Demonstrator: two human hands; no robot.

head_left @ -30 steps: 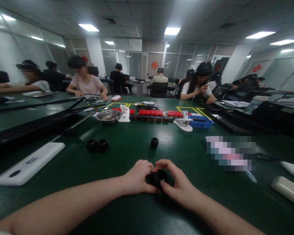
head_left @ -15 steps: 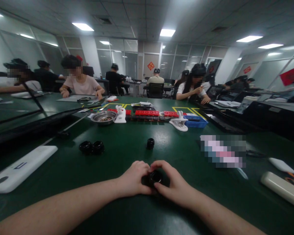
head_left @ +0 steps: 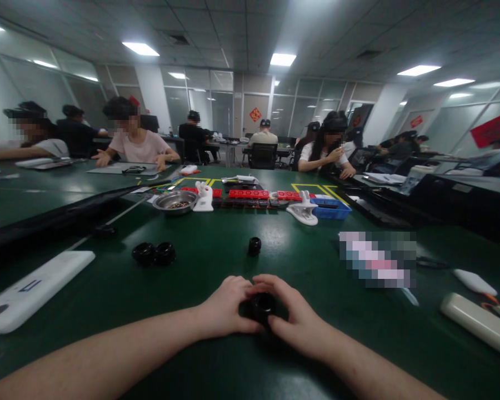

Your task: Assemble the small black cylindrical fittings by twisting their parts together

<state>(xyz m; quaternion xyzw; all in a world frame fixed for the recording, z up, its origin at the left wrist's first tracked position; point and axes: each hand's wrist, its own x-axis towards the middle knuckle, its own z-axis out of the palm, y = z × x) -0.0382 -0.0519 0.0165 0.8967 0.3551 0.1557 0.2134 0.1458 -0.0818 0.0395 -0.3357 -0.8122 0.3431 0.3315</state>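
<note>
Just now: left hand point(head_left: 223, 308) keeps its place, lower centre, thumb and fingers curled round the left of a black ring point(head_left: 258, 308). Right hand point(head_left: 298, 316) grasps its right side; those fingers now reach further across the far side, thumb slightly nearer. Reads as a regrip, ring steady between both hands just above or on the table point(head_left: 208, 255); contact below hidden.

Surface, left to right: white case point(head_left: 45, 289), lower left; two more black rings point(head_left: 154, 254) side by side; steel bowl point(head_left: 160, 207); white clip point(head_left: 203, 200); red strips point(head_left: 249, 194); lone ring point(head_left: 254, 246), mid-frame; second clip point(head_left: 304, 212); blue tray point(head_left: 331, 214); pixelated item point(head_left: 375, 258); cream case point(head_left: 479, 322), lower right.

Room: person in pink point(head_left: 139, 147), upper left; person in white point(head_left: 329, 153), upper right; ceiling lights point(head_left: 283, 59) along the top.
</note>
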